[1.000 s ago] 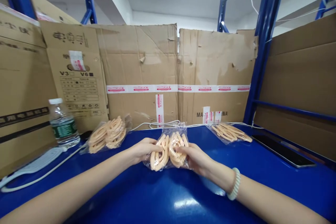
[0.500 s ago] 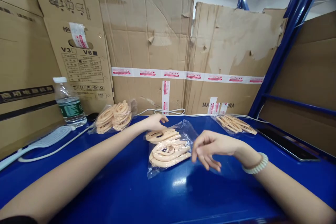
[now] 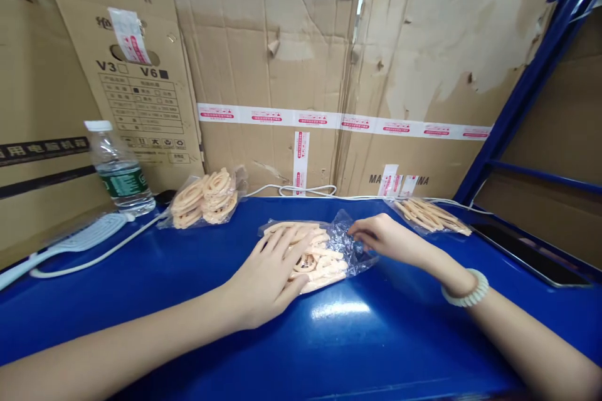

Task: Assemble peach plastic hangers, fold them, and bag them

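Observation:
A clear plastic bag (image 3: pixel 342 239) of beige, rubbery-looking rings and strips lies in the middle of the blue table (image 3: pixel 301 351). Flat across the left part of its contents rests my left hand (image 3: pixel 273 272), fingers stretched out and slightly apart. At the bag's crinkled right end is my right hand (image 3: pixel 380 238), wearing a pale beaded bracelet (image 3: pixel 465 288). Its fingers are bent and closed on the plastic, though the fingertips are partly hidden. My left hand covers part of the beige pieces (image 3: pixel 324 266).
Back left holds another bag of beige rings (image 3: pixel 204 200), a water bottle (image 3: pixel 121 175) and a light-blue hairbrush (image 3: pixel 79 238). Bagged beige strips (image 3: pixel 433 214) and a dark phone-like slab (image 3: pixel 529 255) lie right. Cardboard sheets (image 3: pixel 263 75) wall the back; a white cable (image 3: pixel 308 189) runs along it.
My left hand has come down from behind the bag onto its contents. My right hand has moved up and back to the bag's right end, its fingers curling in. The view has tilted down.

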`<control>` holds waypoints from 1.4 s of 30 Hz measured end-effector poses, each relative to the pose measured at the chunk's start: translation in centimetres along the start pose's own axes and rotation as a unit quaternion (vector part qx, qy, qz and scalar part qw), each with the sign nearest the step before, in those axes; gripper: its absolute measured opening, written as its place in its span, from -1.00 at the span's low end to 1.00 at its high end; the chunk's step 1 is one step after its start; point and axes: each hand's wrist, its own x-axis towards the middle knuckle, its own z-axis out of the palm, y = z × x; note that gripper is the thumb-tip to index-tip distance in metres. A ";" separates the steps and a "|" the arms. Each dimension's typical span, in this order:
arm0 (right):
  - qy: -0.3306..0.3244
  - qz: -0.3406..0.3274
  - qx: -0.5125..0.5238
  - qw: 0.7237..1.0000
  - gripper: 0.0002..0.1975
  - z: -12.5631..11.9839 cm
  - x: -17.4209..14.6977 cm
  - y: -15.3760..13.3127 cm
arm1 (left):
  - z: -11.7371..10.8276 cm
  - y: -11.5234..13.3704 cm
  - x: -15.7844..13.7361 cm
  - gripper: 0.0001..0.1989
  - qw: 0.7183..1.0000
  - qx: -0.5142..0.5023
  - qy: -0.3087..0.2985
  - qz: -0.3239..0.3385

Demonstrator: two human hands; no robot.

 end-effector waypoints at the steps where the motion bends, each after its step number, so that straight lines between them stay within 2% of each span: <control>1: -0.023 0.008 0.004 1.000 -0.73 0.1 0.0 0.1 | -0.2 -0.5 -0.1 -0.39 1.000 -0.011 -0.011 0.017; 5: -0.044 -0.030 -0.044 0.998 -0.86 0.6 -0.1 -0.7 | -1.2 -2.7 -0.7 -0.42 0.993 -0.057 -0.029 0.101; 7: -0.040 -0.059 -0.074 0.995 -0.81 1.0 -0.1 -1.4 | -1.4 -3.8 -1.3 -0.38 0.990 -0.089 -0.020 0.112; 9: -0.044 -0.087 -0.056 0.994 -0.71 1.5 -0.1 -2.0 | -1.0 -4.6 -1.9 -0.32 0.988 -0.127 -0.012 0.085; 11: -0.029 -0.105 0.006 0.994 -0.65 1.8 -0.1 -2.5 | -0.5 -5.2 -2.3 -0.30 0.985 -0.171 0.007 0.038; 15: 0.029 -0.117 0.112 0.986 -0.72 2.3 -0.4 -3.8 | 0.1 -5.5 -2.3 -0.37 0.965 -0.257 0.049 -0.020; 18: 0.038 -0.136 0.131 0.981 -0.71 2.6 -0.2 -4.6 | 0.0 -5.5 -2.1 -0.42 0.961 -0.271 0.035 -0.030; 20: 0.024 -0.149 0.127 0.980 -0.65 2.8 0.3 -4.9 | -0.1 -5.6 -2.0 -0.47 0.960 -0.271 0.044 -0.051; 25: -0.056 -0.133 0.087 0.986 -0.44 2.3 2.5 -5.7 | 0.3 -6.7 -1.7 -0.62 0.940 -0.278 0.124 -0.153; 27: -0.095 -0.150 0.077 0.981 -0.44 2.1 3.8 -6.2 | 0.6 -7.4 -1.4 -0.65 0.932 -0.277 0.142 -0.185; 29: -0.125 -0.170 0.053 0.976 -0.53 2.0 5.2 -6.8 | 0.9 -8.0 -1.3 -0.68 0.930 -0.276 0.143 -0.195; 32: -0.151 -0.140 -0.009 0.979 -0.58 2.6 7.1 -7.5 | 1.2 -8.4 -1.3 -0.73 0.935 -0.271 0.132 -0.185; 36: -0.174 -0.069 -0.075 0.979 -0.44 3.5 8.6 -7.9 | 1.0 -8.3 -1.5 -0.83 0.944 -0.250 0.118 -0.179; 42: -0.224 -0.002 -0.093 0.970 -0.49 3.3 9.7 -9.0 | 0.7 -7.9 -1.5 -0.89 0.956 -0.227 0.093 -0.162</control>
